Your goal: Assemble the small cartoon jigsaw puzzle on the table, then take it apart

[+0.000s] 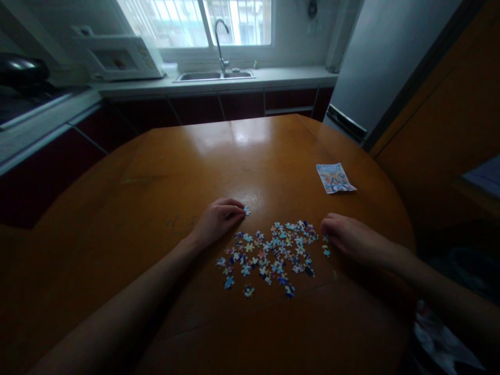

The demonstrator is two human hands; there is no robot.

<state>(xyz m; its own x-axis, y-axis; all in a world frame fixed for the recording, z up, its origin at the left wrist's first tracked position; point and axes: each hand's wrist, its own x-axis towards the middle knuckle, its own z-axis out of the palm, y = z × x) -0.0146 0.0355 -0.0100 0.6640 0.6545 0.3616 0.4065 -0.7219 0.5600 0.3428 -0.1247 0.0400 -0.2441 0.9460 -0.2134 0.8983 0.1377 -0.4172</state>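
A heap of small jigsaw puzzle pieces [279,250] in mixed blue, white and yellow lies spread on the wooden table. My left hand [219,219] is closed at the far left of the heap, its thumb and fingers pinching a pale blue puzzle piece [247,211] at the table top. On the right side my right hand [346,234] is closed with curled fingers. A small greenish puzzle piece [325,238] shows partly at its fingertips. Just below them lies a teal and yellow puzzle piece [326,251], apart from the heap.
A crumpled printed picture sheet [335,178] lies at the right of the wooden table [175,161]. Beyond the table's rounded edge are a sink [201,76] with a tap, a microwave [117,58], a stove [31,101] and a refrigerator [383,57].
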